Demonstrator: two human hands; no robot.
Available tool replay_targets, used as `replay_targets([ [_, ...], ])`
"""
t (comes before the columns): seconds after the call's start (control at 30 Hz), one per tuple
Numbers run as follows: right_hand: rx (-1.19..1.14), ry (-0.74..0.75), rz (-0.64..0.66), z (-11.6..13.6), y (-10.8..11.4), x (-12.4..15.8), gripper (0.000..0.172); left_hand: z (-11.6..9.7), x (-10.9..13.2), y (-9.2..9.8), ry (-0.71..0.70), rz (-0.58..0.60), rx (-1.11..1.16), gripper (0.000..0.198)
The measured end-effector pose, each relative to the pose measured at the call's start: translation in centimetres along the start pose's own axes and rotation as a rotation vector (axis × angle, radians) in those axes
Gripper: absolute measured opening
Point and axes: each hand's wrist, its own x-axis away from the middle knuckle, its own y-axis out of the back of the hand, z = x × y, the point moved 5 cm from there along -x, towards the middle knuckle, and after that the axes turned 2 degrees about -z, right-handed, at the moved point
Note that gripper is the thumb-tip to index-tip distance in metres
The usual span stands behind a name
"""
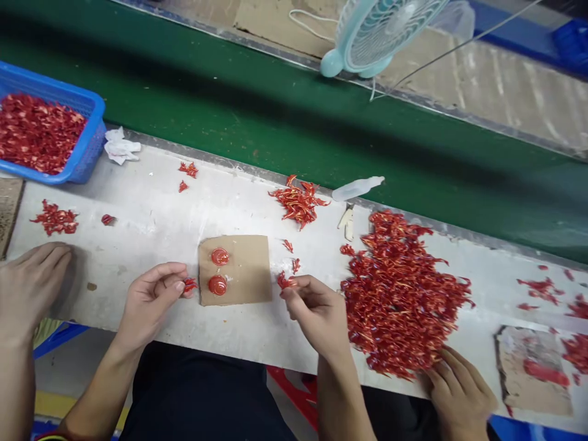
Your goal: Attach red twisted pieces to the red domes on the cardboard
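1. Dark clothing is filling the bottom of the view, and the person's two forearms are reaching up past it toward a white bench.
2. Left hand is curling inward, its fingertips pinching a small red shred just beside a brown card.
3. Right hand is gripping a second red shred between finger and thumb, near the card's other edge.
4. Two glossy red discs are sitting apart on the card.
5. Big red heap is spreading just right of the right hand, a smaller heap is lying beyond the card, and a blue basket is standing at the upper left, full of red pieces.
6. Someone else's hand is resting half open at the far left, and another outside hand is reaching the big heap's near edge; whose each is, I cannot tell.
7. Plastic bottle is lying on its side by the far edge, below a small fan.
8. Risks: a careless wrist could be scattering loose shreds, the fan's draught could be lifting them, and a shred pressed off-centre could be smearing a disc.
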Motion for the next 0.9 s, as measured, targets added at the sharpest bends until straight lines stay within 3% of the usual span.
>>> replay_targets([
  [0.13, -0.146, 0.011, 0.187, 2.9, -4.6, -1.0, 0.017, -0.4, 0.4, 0.8, -0.046, -0.047, 0.0, 0.034],
  [0.27, -0.119, 0.032, 0.279, 4.0, -7.0, -2.8, 0.022, -0.6, 0.7, 1.7, -0.051, -0.081, 0.002, 0.044],
  [0.4, -0.162, 0.012, 0.335, 4.3, -8.0, -4.3, 0.02, -0.4, 1.0, 1.9, -0.026, -0.049, 0.013, 0.04],
  [0.7, -0.105, -0.039, 0.379, 4.6, -9.4, -6.1, 0.019, -0.2, 0.9, 0.8, -0.039, 0.186, 0.089, 0.012],
  [0.9, -0.028, 0.026, 0.347, 4.6, -9.3, -6.0, 0.009, -0.2, 0.8, 0.8, 0.009, 0.153, 0.132, 0.02],
])
